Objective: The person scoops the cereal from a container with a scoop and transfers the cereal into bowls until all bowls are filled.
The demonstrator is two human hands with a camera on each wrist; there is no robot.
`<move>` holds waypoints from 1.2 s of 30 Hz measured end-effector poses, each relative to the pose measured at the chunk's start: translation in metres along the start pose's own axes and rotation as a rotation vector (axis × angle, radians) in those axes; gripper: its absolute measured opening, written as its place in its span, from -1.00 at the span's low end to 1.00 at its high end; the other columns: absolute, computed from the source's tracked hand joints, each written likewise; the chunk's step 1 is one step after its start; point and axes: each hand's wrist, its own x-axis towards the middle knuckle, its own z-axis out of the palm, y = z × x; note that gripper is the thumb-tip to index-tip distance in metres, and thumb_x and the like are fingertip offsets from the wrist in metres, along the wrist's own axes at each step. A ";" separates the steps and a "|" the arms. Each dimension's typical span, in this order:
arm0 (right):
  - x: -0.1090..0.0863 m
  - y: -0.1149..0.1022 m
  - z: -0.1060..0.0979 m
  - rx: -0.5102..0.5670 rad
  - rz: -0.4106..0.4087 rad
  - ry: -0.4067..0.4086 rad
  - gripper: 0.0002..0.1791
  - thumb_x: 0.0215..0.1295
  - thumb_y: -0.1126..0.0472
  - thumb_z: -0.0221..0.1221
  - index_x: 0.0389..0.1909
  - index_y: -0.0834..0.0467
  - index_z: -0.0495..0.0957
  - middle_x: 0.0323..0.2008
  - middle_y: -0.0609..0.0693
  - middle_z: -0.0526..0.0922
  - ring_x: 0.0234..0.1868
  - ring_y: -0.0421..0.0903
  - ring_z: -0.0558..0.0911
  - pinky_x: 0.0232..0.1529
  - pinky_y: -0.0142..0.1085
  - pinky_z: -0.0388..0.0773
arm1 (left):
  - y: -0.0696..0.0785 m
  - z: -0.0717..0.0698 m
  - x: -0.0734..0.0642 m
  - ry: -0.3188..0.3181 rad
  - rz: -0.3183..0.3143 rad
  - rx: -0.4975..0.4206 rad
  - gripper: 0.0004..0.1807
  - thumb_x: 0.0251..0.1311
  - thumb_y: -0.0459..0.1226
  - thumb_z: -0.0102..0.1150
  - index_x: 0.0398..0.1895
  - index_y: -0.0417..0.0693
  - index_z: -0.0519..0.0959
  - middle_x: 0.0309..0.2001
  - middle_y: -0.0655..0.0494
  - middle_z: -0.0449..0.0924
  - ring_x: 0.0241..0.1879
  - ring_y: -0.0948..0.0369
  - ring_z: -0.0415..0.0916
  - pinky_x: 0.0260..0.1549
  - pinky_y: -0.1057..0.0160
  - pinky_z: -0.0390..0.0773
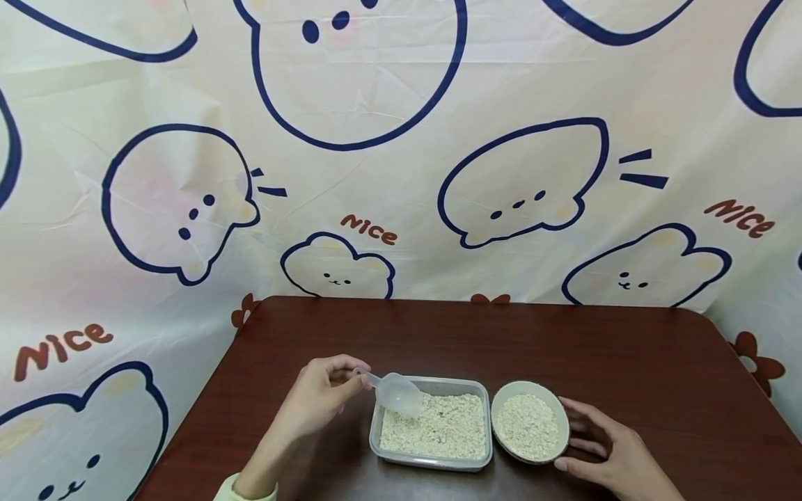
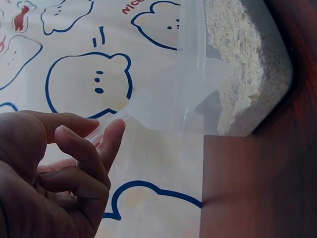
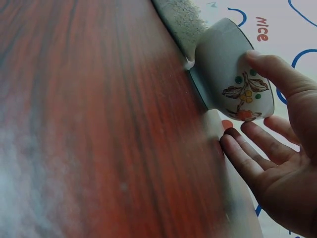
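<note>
Two views show me the left hand (image 1: pixel 322 393) pinching a clear scoop (image 1: pixel 401 395) by its handle; the scoop's cup hangs over the left end of the flakes (image 1: pixel 447 428) in the plastic tub (image 1: pixel 432 462); I see the right hand (image 1: pixel 614 449) with fingers loosely extended, thumb touching the bowl (image 3: pixel 223 64); that bowl, holding flakes too, stands just beside the tub; both rest on a brown table (image 1: pixel 564 348).

You wear a pale yellow-green sleeve (image 1: pixel 224 491), its loose cuff (image 1: pixel 271 495) ringing your left forearm (image 1: pixel 267 449); your left hand (image 1: pixel 321 391) and right hand (image 1: pixel 612 449) are bare.
</note>
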 end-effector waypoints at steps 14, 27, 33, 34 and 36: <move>0.002 0.003 0.000 0.014 -0.007 -0.006 -0.03 0.14 0.26 0.59 0.57 0.19 0.35 0.22 -0.62 0.49 0.10 -0.49 0.66 -0.02 -0.34 0.77 | 0.004 0.006 -0.004 0.019 0.077 0.084 -0.90 0.35 -0.25 0.44 -0.14 -0.04 0.79 -0.31 0.09 0.80 -0.44 0.27 0.62 -0.54 0.36 0.52; 0.002 0.000 0.000 0.004 0.007 0.006 -0.02 0.10 0.19 0.62 0.55 0.13 0.38 0.29 -0.42 0.52 0.10 -0.47 0.67 -0.01 -0.33 0.78 | -0.013 0.040 0.000 -0.118 0.083 -0.073 -0.86 0.33 -0.39 0.32 -0.10 -0.22 0.76 -0.29 -0.14 0.84 -0.69 0.37 0.34 -0.70 0.44 0.33; 0.002 0.003 0.000 0.007 -0.025 0.005 -0.03 0.11 0.26 0.61 0.55 0.18 0.37 0.27 -0.58 0.48 0.11 -0.48 0.66 -0.03 -0.34 0.78 | -0.013 0.052 0.001 -0.193 0.049 -0.197 -0.80 0.34 -0.41 0.31 -0.04 -0.36 0.71 -0.24 -0.29 0.82 -0.70 0.40 0.29 -0.69 0.48 0.32; 0.002 0.004 0.000 0.005 -0.034 0.004 -0.03 0.12 0.27 0.60 0.55 0.20 0.37 0.26 -0.60 0.47 0.11 -0.49 0.66 -0.03 -0.34 0.78 | -0.012 0.053 0.001 -0.201 0.043 -0.216 -0.78 0.34 -0.41 0.32 -0.03 -0.38 0.71 -0.23 -0.30 0.82 -0.70 0.41 0.29 -0.69 0.48 0.33; 0.003 0.005 -0.001 0.005 -0.042 0.002 -0.04 0.13 0.29 0.59 0.55 0.21 0.36 0.27 -0.63 0.46 0.11 -0.49 0.65 -0.03 -0.34 0.78 | -0.012 0.056 0.001 -0.214 0.031 -0.250 -0.76 0.35 -0.39 0.35 -0.02 -0.40 0.70 -0.23 -0.31 0.82 -0.70 0.41 0.29 -0.70 0.48 0.34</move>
